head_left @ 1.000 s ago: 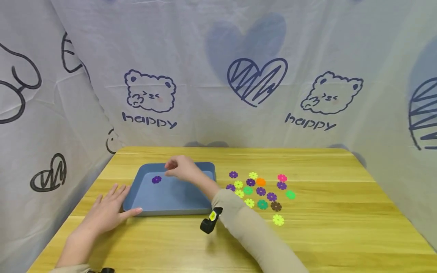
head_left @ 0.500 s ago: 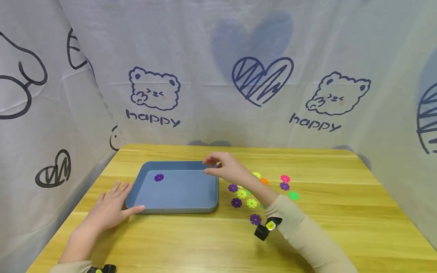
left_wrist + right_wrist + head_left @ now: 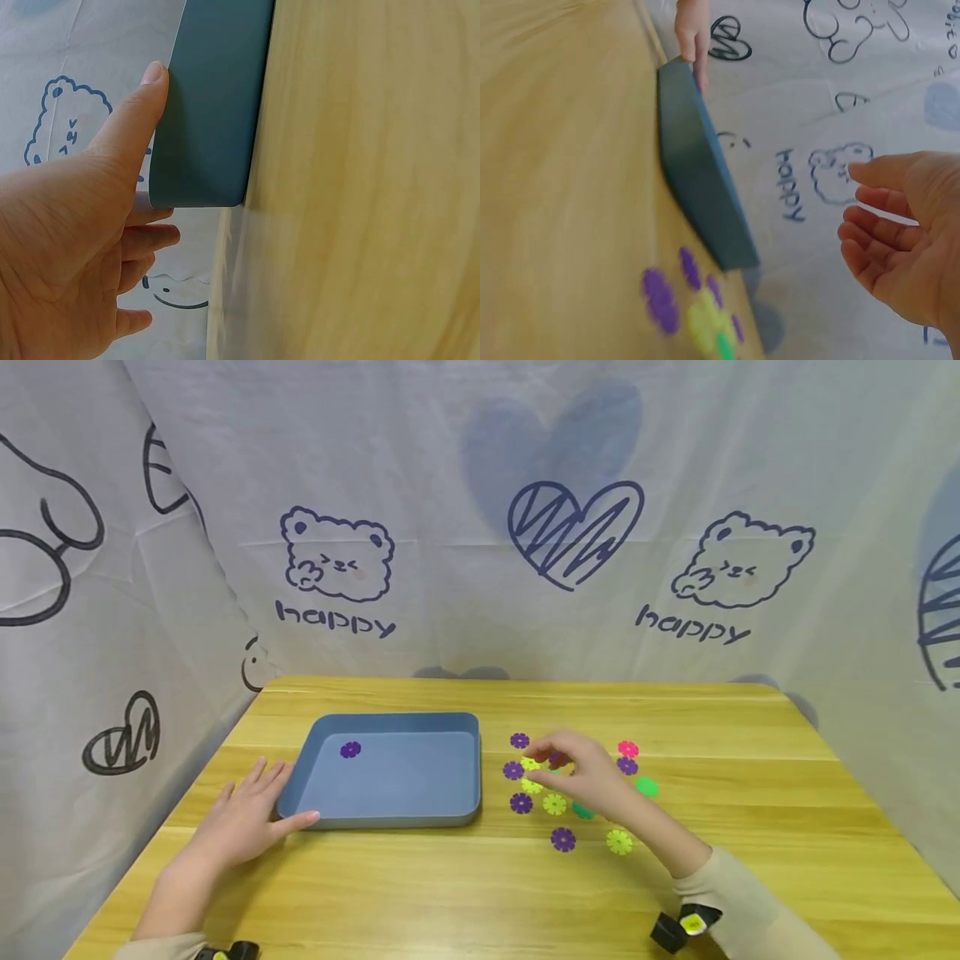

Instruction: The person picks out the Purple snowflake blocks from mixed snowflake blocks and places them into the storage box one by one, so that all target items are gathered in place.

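Note:
A blue-grey rectangular tray (image 3: 390, 821) lies on the left half of the table, with one purple snowflake disc (image 3: 350, 749) on its floor. At its left end rests my left hand (image 3: 238, 827), fingers spread along the outside and thumb at the front rim; the left wrist view shows this thumb (image 3: 142, 109) straight against the tray wall (image 3: 214, 112). My right hand (image 3: 588, 777) hovers above the scattered discs with loosely bent fingers. Nothing lies between its thumb and fingers in the right wrist view, and it partly covers several discs in the head view.
Right of the tray lie loose discs: purple (image 3: 563, 840), yellow (image 3: 619, 842), green (image 3: 647, 787) and pink (image 3: 628, 749) among them. The wooden table (image 3: 420, 893) meets a printed cloth (image 3: 450, 610) at the back and sides.
My right hand has moved from over the tray rightward to above the discs, uncovering the tray's right side. The left hand stays at the tray's left end.

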{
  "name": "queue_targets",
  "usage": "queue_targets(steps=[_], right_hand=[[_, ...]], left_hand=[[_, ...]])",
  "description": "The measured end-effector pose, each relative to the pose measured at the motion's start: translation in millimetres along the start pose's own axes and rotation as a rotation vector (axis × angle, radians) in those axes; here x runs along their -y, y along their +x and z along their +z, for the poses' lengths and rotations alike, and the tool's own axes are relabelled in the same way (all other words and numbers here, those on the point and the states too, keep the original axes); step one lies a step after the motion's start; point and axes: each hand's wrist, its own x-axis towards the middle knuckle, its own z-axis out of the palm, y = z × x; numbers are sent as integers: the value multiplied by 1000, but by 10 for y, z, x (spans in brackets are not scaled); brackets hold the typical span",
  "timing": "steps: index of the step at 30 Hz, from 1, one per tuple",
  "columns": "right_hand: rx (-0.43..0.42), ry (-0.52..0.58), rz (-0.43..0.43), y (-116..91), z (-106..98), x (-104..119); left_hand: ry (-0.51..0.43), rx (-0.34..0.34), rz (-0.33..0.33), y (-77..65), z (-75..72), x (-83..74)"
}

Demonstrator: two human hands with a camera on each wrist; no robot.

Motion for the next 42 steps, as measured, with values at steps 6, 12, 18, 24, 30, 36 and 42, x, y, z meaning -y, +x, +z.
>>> queue_targets(steps=[6,12,18,24,30,36,42], right_hand=[[59,-17,23,-275,-40,-272],[193,-103,-11,-465,-46,-496],[293,-123,21,-542,-7,-656],[323,-171,23,-574,55,-710],[328,-152,23,-571,71,-701],[341,-118,45,-569,55,-674],[343,-76,61,-532,72,-654]], left_hand=[[-7,5,-2,0,-10,-15],[-12,13,-2,-5,-18,-8],[-12,11,-1,13,-13,-4],[-14,11,3,20,4,-3],[-16,18,-2,14,8,-1],[-13,16,-3,8,8,-2],[-7,10,-2,16,18,-4]])
